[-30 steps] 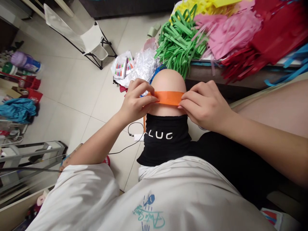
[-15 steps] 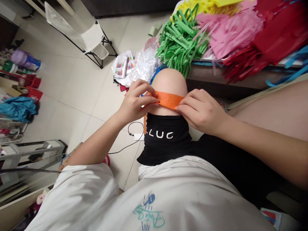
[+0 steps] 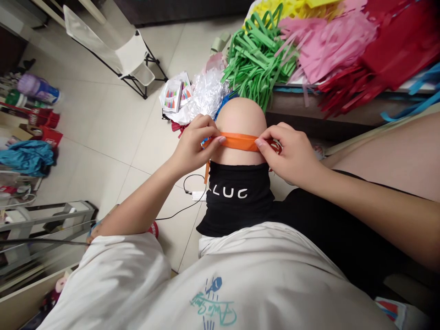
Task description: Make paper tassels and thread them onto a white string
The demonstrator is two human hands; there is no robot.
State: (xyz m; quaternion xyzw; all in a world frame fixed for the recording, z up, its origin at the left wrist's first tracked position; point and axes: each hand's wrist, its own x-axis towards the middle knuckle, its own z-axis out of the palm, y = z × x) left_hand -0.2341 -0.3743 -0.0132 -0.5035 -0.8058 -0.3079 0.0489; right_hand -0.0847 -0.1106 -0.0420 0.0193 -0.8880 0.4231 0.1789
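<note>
A narrow orange strip of tissue paper (image 3: 239, 141) stretches across my bare thigh near the knee (image 3: 241, 114). My left hand (image 3: 196, 145) pinches its left end between thumb and fingers, and a thin orange tail hangs below that hand. At the other end my right hand (image 3: 291, 149) grips the strip, thumb on top and fingers curled. The strip looks folded lengthwise and lies just above the hem of the black shorts (image 3: 237, 201), which carry white letters.
Green fringed paper (image 3: 261, 55), pink fringe (image 3: 326, 41) and red fringe (image 3: 395, 55) lie on a table ahead to the right. Silvery-white tinsel (image 3: 206, 89) and printed packets (image 3: 172, 95) are beyond my knee. A folding chair (image 3: 127, 52) stands on the tiled floor, with a black cable (image 3: 178, 213) at left.
The orange strip has become narrower and straighter between my hands. My right hand has turned slightly, with its thumb now showing on top; my left thumb has shifted up a little.
</note>
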